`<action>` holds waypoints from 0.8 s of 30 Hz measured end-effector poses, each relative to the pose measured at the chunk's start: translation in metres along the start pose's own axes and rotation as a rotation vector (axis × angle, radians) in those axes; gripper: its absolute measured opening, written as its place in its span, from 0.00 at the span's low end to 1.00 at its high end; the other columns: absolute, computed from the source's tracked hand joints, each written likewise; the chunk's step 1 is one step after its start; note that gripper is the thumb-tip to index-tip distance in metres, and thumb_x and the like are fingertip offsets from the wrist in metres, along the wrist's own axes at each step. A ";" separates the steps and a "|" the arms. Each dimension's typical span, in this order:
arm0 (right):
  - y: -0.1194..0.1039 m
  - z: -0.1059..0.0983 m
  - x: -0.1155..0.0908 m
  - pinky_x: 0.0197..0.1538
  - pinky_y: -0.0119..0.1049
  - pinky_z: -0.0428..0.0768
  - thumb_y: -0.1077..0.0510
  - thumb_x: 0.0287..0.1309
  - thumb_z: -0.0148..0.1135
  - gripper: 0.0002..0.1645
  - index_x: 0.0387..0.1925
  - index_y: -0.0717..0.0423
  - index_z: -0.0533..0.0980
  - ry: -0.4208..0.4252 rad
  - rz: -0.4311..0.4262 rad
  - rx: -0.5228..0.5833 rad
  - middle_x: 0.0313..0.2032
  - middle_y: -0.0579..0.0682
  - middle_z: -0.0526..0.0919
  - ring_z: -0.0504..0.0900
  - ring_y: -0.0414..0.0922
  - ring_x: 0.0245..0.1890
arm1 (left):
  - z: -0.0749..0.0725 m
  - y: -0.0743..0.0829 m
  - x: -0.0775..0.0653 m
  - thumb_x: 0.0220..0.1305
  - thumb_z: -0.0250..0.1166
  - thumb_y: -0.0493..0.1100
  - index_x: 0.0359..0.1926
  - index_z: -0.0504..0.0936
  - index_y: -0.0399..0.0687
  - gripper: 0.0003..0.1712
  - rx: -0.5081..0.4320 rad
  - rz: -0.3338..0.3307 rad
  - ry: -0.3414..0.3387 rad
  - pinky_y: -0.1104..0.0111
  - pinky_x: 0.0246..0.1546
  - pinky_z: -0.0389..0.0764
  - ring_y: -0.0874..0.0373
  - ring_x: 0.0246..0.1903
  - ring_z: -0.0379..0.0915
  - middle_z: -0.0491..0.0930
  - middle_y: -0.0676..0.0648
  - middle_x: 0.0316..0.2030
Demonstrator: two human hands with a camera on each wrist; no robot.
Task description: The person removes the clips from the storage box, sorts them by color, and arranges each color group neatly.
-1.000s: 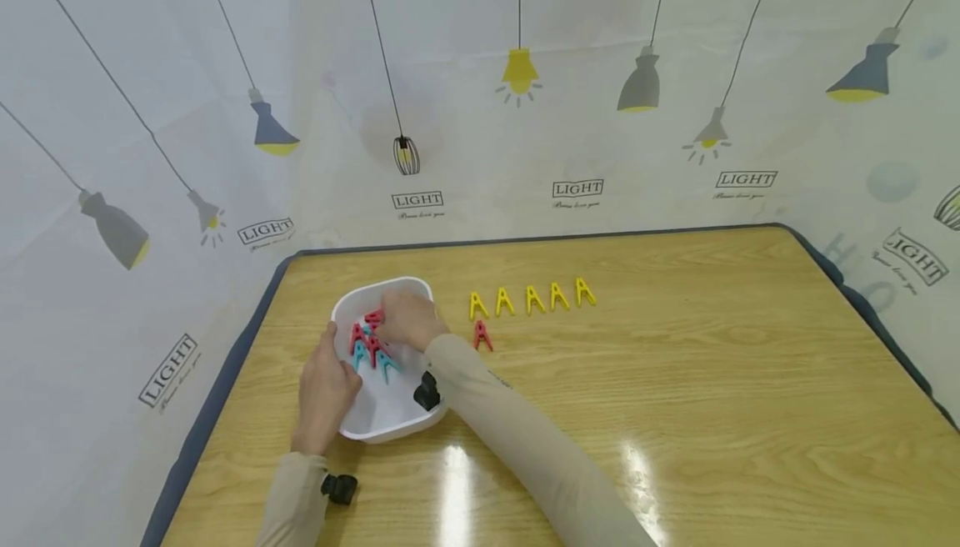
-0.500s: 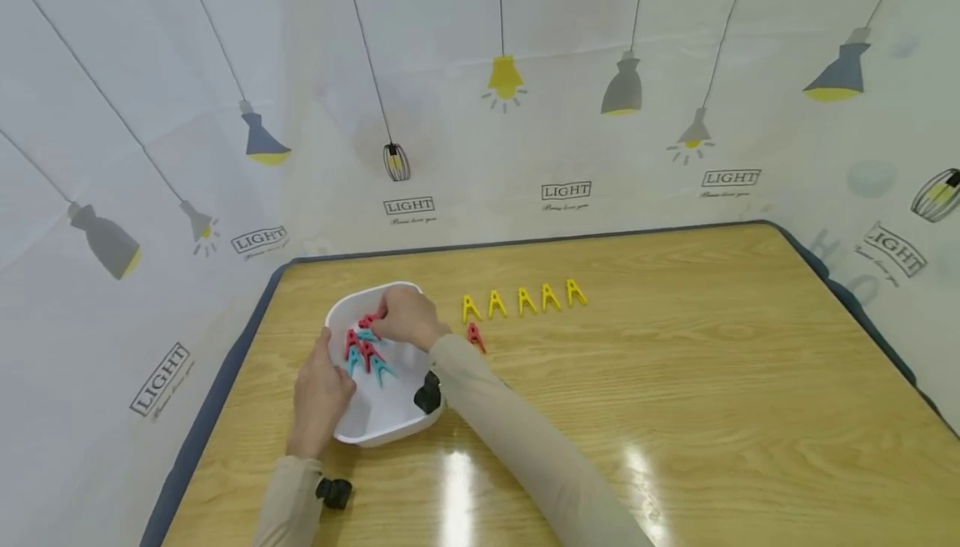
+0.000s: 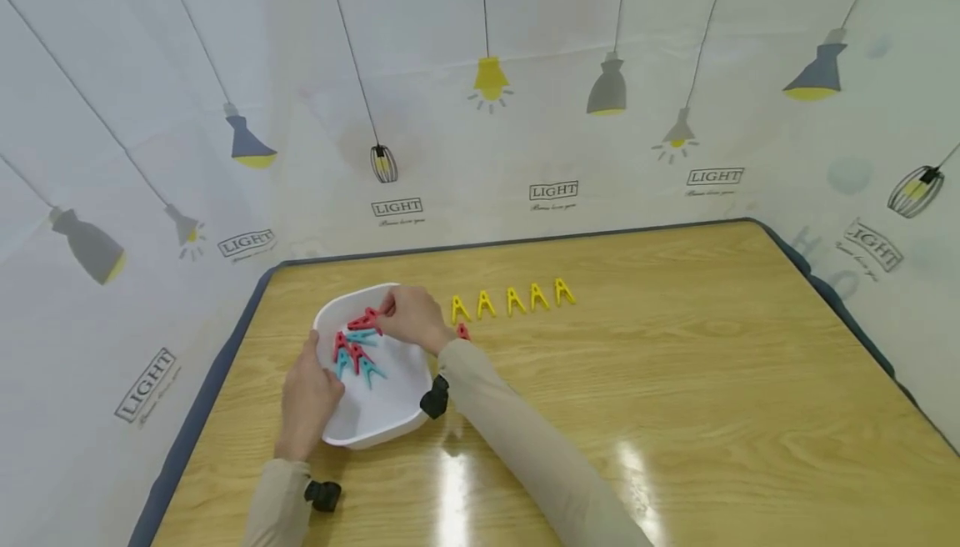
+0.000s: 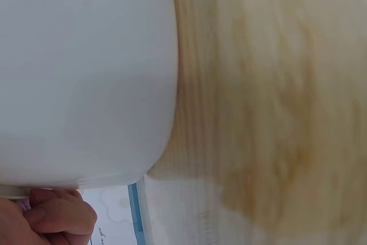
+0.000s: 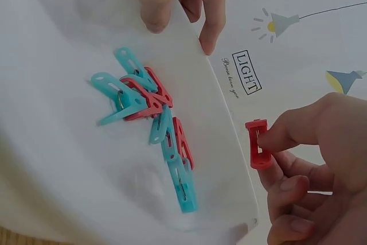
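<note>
My left hand (image 3: 309,397) grips the left rim of a white plastic basin (image 3: 378,422); in the right wrist view its thumb lies inside the wall and its fingers outside. My right hand (image 3: 414,318) pinches a red clothespin (image 5: 259,144) between thumb and fingers, above the basin's far part. Inside the basin lie several blue clothespins (image 5: 182,185) and red clothespins (image 5: 182,144), heaped together toward its left side. The left wrist view shows mostly the basin's outer wall (image 4: 86,78), with curled fingers (image 4: 63,216) at the lower left corner.
On the wooden table (image 3: 675,363), right of the basin, stands a row of several yellow clothespins (image 3: 514,302). A red clothespin (image 3: 462,332) lies below the row's left end, partly hidden by my right sleeve (image 3: 517,430). A lamp-printed backdrop (image 3: 555,113) surrounds the table.
My right hand has lifted a red clothespin off the heap in the basin, and it now shows clearly in the fingers. The left hand keeps its hold on the rim. The head view has shifted slightly.
</note>
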State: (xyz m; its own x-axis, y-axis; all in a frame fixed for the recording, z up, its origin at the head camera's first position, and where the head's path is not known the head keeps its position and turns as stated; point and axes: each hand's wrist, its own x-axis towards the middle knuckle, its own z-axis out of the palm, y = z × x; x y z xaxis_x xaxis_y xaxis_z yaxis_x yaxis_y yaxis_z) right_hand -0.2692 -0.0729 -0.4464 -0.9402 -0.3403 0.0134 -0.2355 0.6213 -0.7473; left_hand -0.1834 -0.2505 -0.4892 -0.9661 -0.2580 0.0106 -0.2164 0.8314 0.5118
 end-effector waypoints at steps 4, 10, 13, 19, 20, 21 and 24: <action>0.006 -0.003 -0.004 0.31 0.24 0.77 0.55 0.60 0.69 0.06 0.34 0.53 0.82 0.017 0.008 0.046 0.31 0.44 0.83 0.78 0.38 0.30 | 0.000 0.000 0.000 0.66 0.55 0.29 0.78 0.49 0.33 0.42 -0.007 -0.007 -0.009 0.44 0.55 0.81 0.35 0.56 0.73 0.64 0.24 0.69; 0.017 -0.008 -0.008 0.31 0.23 0.78 0.56 0.60 0.68 0.05 0.35 0.53 0.82 0.066 0.014 0.089 0.31 0.45 0.84 0.78 0.38 0.30 | 0.001 0.002 0.000 0.66 0.54 0.29 0.79 0.48 0.33 0.43 -0.004 -0.014 -0.013 0.42 0.58 0.79 0.32 0.60 0.71 0.62 0.24 0.70; 0.021 -0.010 -0.011 0.30 0.23 0.77 0.57 0.60 0.68 0.04 0.34 0.53 0.82 0.092 0.012 0.107 0.31 0.45 0.84 0.78 0.38 0.30 | 0.002 0.002 0.000 0.66 0.54 0.29 0.79 0.47 0.34 0.43 -0.004 -0.024 -0.017 0.42 0.60 0.77 0.32 0.61 0.70 0.61 0.25 0.71; 0.023 -0.017 -0.019 0.30 0.24 0.76 0.56 0.60 0.68 0.05 0.35 0.53 0.82 0.110 0.018 0.170 0.31 0.45 0.84 0.78 0.37 0.31 | 0.002 0.002 -0.002 0.66 0.53 0.29 0.79 0.46 0.33 0.43 -0.007 -0.022 -0.027 0.41 0.60 0.76 0.31 0.62 0.69 0.61 0.24 0.71; 0.023 -0.019 -0.020 0.31 0.24 0.76 0.56 0.60 0.68 0.05 0.35 0.53 0.82 0.114 0.017 0.170 0.31 0.45 0.84 0.78 0.38 0.31 | 0.001 0.002 -0.003 0.66 0.53 0.29 0.79 0.46 0.33 0.43 -0.010 -0.023 -0.029 0.41 0.61 0.76 0.31 0.63 0.68 0.60 0.24 0.71; 0.023 -0.021 -0.022 0.31 0.24 0.76 0.55 0.60 0.68 0.06 0.35 0.53 0.82 0.118 0.016 0.172 0.32 0.45 0.84 0.78 0.38 0.31 | 0.001 0.002 -0.003 0.66 0.53 0.29 0.79 0.46 0.34 0.43 -0.012 -0.026 -0.031 0.41 0.61 0.76 0.31 0.63 0.68 0.60 0.24 0.71; 0.026 -0.025 -0.025 0.32 0.24 0.76 0.54 0.61 0.67 0.06 0.36 0.53 0.82 0.126 0.025 0.173 0.33 0.45 0.84 0.78 0.38 0.32 | -0.001 0.004 -0.004 0.67 0.53 0.30 0.79 0.45 0.34 0.43 -0.010 -0.029 -0.036 0.40 0.62 0.75 0.31 0.63 0.67 0.60 0.24 0.71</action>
State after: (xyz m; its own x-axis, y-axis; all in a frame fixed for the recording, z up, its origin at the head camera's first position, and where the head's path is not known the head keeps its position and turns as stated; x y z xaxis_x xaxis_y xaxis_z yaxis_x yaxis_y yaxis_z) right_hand -0.2585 -0.0305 -0.4495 -0.9712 -0.2284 0.0680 -0.1758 0.4941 -0.8514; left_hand -0.1800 -0.2465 -0.4867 -0.9640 -0.2636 -0.0348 -0.2427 0.8189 0.5201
